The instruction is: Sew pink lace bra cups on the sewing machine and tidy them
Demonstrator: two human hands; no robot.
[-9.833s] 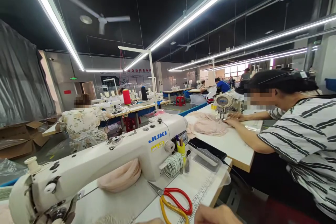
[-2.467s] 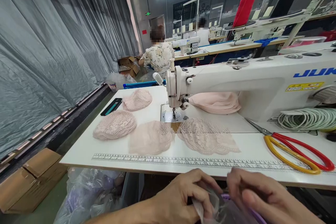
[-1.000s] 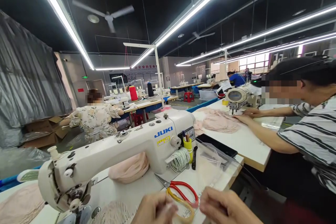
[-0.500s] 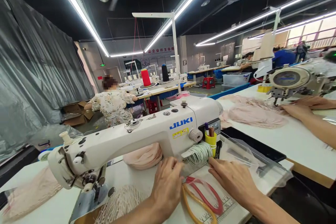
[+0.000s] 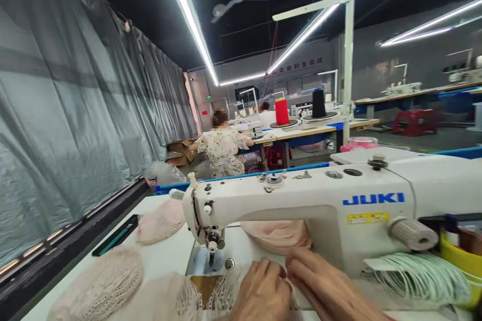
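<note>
My left hand (image 5: 263,291) is closed, fingers curled down over the table in front of the sewing machine (image 5: 263,205). Close beside it, my right hand (image 5: 324,283) has its fingers bent and pressed together, slightly blurred. What lies under the fingertips of either hand is hidden. Just behind them, a folded pale pink fabric bundle (image 5: 278,234) rests beneath the machine arm. Left of my left hand spreads a strip of cream lace (image 5: 226,286), and a pale fabric piece with a lace edge (image 5: 161,296) lies beyond it.
Stacked lace pieces (image 5: 101,281), pink fabric (image 5: 161,223) and a dark flat case (image 5: 116,235) lie left on the table. Looped pale green cord (image 5: 422,278) and a yellow cup (image 5: 459,261) stand right. A co-worker (image 5: 222,148) sits ahead near red and black thread cones.
The view has turned left and moved closer to the machine. My hands, apart near the scissors and the cord before, are now together in front of the pink bundle. The scissors no longer show clearly.
</note>
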